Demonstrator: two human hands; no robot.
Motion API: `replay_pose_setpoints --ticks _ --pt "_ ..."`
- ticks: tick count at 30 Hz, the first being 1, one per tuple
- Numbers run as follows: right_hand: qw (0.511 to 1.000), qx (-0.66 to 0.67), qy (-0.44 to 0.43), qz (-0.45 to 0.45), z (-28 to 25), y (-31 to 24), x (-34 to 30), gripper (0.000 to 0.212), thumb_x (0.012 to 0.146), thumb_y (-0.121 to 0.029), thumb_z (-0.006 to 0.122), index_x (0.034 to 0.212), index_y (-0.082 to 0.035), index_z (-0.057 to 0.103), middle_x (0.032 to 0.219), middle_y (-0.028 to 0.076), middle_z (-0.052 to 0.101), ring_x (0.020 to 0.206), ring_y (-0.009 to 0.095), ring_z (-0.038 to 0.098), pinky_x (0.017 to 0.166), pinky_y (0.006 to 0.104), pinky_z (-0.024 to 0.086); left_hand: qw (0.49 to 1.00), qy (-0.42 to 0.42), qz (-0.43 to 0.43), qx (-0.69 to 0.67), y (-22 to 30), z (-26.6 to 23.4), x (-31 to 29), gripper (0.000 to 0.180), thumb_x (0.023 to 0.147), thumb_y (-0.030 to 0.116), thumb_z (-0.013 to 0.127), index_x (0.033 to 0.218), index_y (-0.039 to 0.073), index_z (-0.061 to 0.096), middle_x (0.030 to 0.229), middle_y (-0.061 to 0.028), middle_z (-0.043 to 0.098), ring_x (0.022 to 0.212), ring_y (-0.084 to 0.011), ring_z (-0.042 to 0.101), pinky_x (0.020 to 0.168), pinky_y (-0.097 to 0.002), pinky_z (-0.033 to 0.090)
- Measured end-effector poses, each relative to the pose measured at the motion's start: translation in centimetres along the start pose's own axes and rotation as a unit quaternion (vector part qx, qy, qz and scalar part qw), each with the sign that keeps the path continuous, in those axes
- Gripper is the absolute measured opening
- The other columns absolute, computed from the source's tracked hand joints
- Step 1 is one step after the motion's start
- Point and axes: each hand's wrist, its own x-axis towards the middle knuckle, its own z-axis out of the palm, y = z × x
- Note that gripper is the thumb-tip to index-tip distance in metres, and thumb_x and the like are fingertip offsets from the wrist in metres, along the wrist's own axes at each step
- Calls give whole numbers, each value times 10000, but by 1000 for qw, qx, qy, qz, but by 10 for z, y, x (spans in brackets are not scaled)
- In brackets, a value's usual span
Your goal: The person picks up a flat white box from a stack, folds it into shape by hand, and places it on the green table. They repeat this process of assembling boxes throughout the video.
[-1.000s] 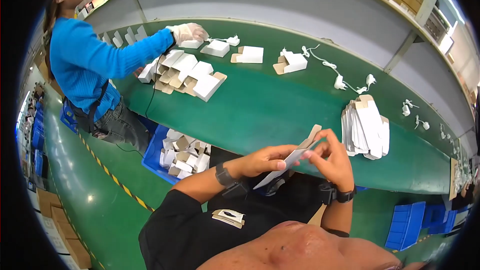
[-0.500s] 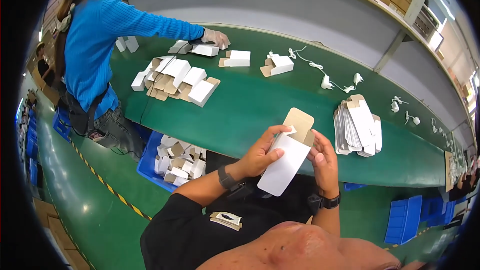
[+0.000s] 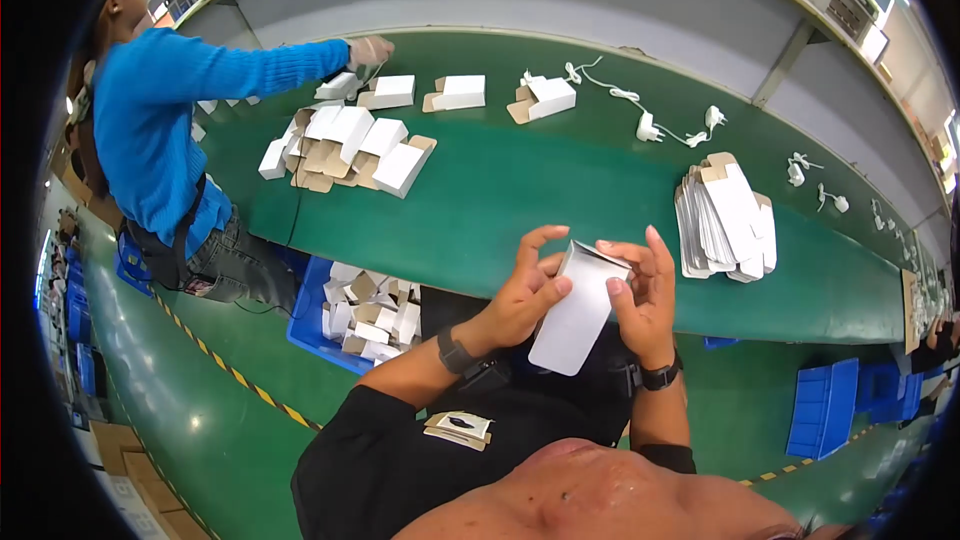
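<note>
There, above the near edge of the green table [image 3: 560, 190], both hands held one small white carton [image 3: 578, 312] between them. The left hand [image 3: 522, 292] gripped its left side, thumb lying across the face and the other fingers curled behind the top corner. The right hand [image 3: 645, 292] pressed its thumb against the carton's right edge, with the remaining fingers raised and loosely spread behind it. The carton seemed to be partly opened at its upper end, though the angle made this hard to judge. A stack of flat white carton blanks [image 3: 725, 215] lay on the table just beyond the right hand. Farther left sat a heap of folded cartons [image 3: 345, 145], and a person in a blue sweater [image 3: 160, 130] reached over the table. A blue bin [image 3: 350, 315] of cartons stood below the table edge.
</note>
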Motion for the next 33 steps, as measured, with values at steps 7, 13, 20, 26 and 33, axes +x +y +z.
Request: replay_pose_setpoints --ticks 7,13,20,26,33 --pt "988 -131 -71 -30 -19 4 15 202 939 -37 667 1129 27 693 1145 179 695 1102 265 659 939 337 516 999 -27 -19 -4 3 -11 11 667 1027 99 579 1550 120 166 1374 -190 524 1199 -226 573 1009 -369 477" --pt "990 -90 -54 94 0 -19 40 144 927 -41 692 1049 25 732 1164 154 702 1038 169 659 853 279 525 993 -55 39 99 23 -26 13 718 1024 83 576 1580 74 123 1418 -211 505 1270 -248 537 1049 -375 445" --pt "977 -87 -102 165 -12 -17 53 180 919 -39 697 1079 32 741 1204 174 704 1079 208 671 901 305 534 992 -52 34 112 20 -30 22 572 1046 90 530 1551 49 263 1402 -198 520 1247 -235 549 1043 -356 442" --pt "978 -152 -128 64 -19 8 44 281 919 -84 701 1179 19 730 1300 220 669 1246 323 625 1081 402 460 991 -25 37 129 5 -39 28 464 1077 134 477 1514 66 335 1356 -173 550 1196 -203 558 1000 -337 461" --pt "984 -158 -74 37 -35 30 44 329 951 -129 676 1250 7 693 1349 217 639 1290 329 589 1099 411 441 993 -73 2 94 -7 -43 64 423 1080 144 481 1484 105 361 1323 -144 554 1188 -174 546 982 -328 468"
